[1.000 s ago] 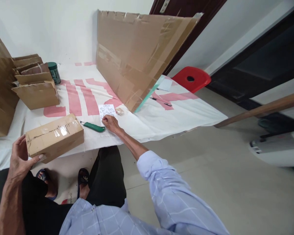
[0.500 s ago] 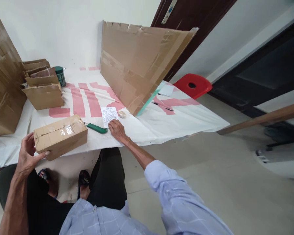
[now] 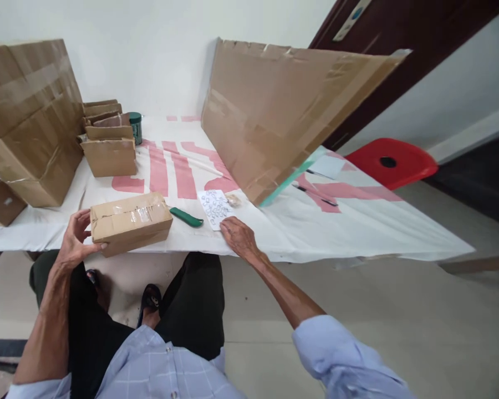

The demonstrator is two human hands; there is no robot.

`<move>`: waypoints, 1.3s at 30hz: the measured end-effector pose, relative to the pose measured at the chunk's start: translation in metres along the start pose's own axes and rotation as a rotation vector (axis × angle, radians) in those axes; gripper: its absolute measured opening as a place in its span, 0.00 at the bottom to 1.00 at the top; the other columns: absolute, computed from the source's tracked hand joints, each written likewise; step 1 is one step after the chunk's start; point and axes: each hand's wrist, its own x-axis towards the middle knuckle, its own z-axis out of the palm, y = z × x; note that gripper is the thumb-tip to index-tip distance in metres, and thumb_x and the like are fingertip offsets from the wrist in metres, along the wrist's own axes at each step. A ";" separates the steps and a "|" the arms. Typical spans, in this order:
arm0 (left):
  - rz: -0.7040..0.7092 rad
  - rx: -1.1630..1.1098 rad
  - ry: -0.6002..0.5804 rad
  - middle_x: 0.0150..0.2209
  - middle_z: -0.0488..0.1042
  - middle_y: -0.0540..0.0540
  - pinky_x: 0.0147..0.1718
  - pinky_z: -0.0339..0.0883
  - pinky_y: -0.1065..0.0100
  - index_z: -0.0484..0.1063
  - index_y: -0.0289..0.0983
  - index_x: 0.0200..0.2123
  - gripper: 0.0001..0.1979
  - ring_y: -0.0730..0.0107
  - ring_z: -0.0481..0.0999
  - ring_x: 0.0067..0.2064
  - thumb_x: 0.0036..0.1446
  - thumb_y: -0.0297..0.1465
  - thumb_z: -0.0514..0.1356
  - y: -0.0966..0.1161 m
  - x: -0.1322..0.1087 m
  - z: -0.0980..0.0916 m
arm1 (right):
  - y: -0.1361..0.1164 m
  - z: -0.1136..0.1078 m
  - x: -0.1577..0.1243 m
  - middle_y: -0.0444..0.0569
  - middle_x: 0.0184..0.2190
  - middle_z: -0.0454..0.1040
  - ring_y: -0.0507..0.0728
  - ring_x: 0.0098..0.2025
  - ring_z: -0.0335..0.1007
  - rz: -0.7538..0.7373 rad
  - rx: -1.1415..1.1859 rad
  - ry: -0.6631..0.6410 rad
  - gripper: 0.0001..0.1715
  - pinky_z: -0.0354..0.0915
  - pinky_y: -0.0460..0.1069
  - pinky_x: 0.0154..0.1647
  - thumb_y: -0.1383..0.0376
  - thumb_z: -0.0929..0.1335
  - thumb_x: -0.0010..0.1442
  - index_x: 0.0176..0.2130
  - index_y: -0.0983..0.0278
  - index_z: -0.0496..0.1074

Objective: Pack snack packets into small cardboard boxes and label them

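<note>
A closed, taped cardboard box [image 3: 131,221] lies at the table's front edge. My left hand [image 3: 78,241] grips its left end, thumb low on the front face and fingers behind. To the right of the box lies a green-handled utility knife [image 3: 186,216]; its blade does not show. Beyond the knife is a small white sheet of paper [image 3: 213,206] covered in blue hand-drawn marks. My right hand [image 3: 239,237] has its fingers curled together on the sheet's lower right corner, and the fingertips are partly hidden. A small clear-and-tan item [image 3: 233,200] sits beside the sheet.
A large cardboard panel [image 3: 283,111] stands tilted behind the paper. Large boxes [image 3: 33,122], a smaller box with upright flaps [image 3: 110,158] and a green canister [image 3: 136,128] occupy the left. Right are a black pen [image 3: 316,195] and a red stool [image 3: 391,160].
The view has swung left, so things appear further right. My right hand has drawn slightly right, away from the knife, showing more of the paper. My left hand still grips the box.
</note>
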 end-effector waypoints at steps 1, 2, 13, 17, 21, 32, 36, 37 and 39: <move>-0.004 0.006 -0.008 0.67 0.73 0.32 0.51 0.76 0.58 0.66 0.44 0.59 0.55 0.40 0.70 0.71 0.25 0.34 0.85 0.002 -0.002 -0.001 | -0.003 -0.001 0.002 0.58 0.40 0.81 0.65 0.41 0.76 -0.012 0.013 0.018 0.18 0.72 0.59 0.43 0.60 0.63 0.71 0.36 0.57 0.80; -0.007 0.012 -0.015 0.67 0.74 0.32 0.52 0.76 0.58 0.66 0.44 0.58 0.54 0.40 0.71 0.71 0.25 0.34 0.85 0.003 -0.005 -0.002 | -0.007 -0.001 0.006 0.58 0.40 0.81 0.65 0.42 0.76 -0.025 0.025 0.033 0.18 0.72 0.59 0.43 0.60 0.63 0.71 0.37 0.56 0.81; -0.028 0.194 -0.142 0.68 0.70 0.33 0.57 0.74 0.52 0.64 0.44 0.60 0.49 0.38 0.69 0.72 0.37 0.40 0.82 0.017 -0.023 -0.006 | -0.184 -0.004 0.081 0.54 0.45 0.81 0.64 0.50 0.76 -0.428 0.327 0.043 0.12 0.74 0.63 0.56 0.65 0.66 0.73 0.45 0.58 0.81; -0.027 0.277 -0.160 0.70 0.67 0.33 0.61 0.71 0.44 0.62 0.45 0.61 0.49 0.36 0.68 0.73 0.40 0.45 0.81 0.018 -0.026 -0.007 | -0.219 0.004 0.097 0.55 0.46 0.80 0.64 0.52 0.74 -0.553 0.318 -0.121 0.11 0.72 0.62 0.58 0.67 0.66 0.72 0.45 0.60 0.80; 0.019 0.354 -0.176 0.66 0.69 0.34 0.61 0.70 0.41 0.63 0.45 0.60 0.46 0.34 0.67 0.73 0.42 0.49 0.80 0.019 -0.027 -0.007 | -0.227 0.010 0.103 0.55 0.47 0.79 0.64 0.52 0.72 -0.558 0.292 -0.233 0.09 0.70 0.62 0.59 0.64 0.67 0.72 0.44 0.60 0.79; 0.114 0.558 -0.241 0.61 0.71 0.40 0.59 0.73 0.45 0.69 0.44 0.51 0.30 0.46 0.75 0.61 0.49 0.45 0.76 0.030 -0.020 -0.003 | -0.233 0.008 0.097 0.54 0.41 0.78 0.62 0.47 0.69 -0.549 0.213 -0.317 0.14 0.65 0.58 0.54 0.63 0.64 0.74 0.38 0.61 0.77; 0.141 0.547 -0.213 0.61 0.70 0.39 0.62 0.72 0.44 0.68 0.43 0.55 0.35 0.45 0.73 0.64 0.48 0.44 0.77 0.025 -0.020 0.005 | -0.237 0.007 0.097 0.53 0.40 0.78 0.62 0.46 0.69 -0.522 0.178 -0.354 0.13 0.64 0.58 0.53 0.64 0.64 0.73 0.38 0.61 0.76; 0.136 0.536 -0.204 0.61 0.70 0.39 0.62 0.73 0.44 0.67 0.43 0.58 0.38 0.45 0.72 0.64 0.48 0.44 0.77 0.023 -0.020 0.007 | -0.238 0.008 0.097 0.53 0.39 0.78 0.62 0.45 0.69 -0.515 0.168 -0.359 0.12 0.63 0.58 0.53 0.64 0.64 0.73 0.37 0.61 0.75; 0.114 0.502 -0.189 0.64 0.68 0.37 0.61 0.75 0.45 0.63 0.43 0.62 0.44 0.43 0.71 0.67 0.47 0.46 0.78 0.020 -0.021 0.010 | -0.240 0.009 0.097 0.52 0.38 0.77 0.61 0.44 0.69 -0.489 0.166 -0.353 0.11 0.63 0.58 0.52 0.65 0.65 0.72 0.36 0.60 0.73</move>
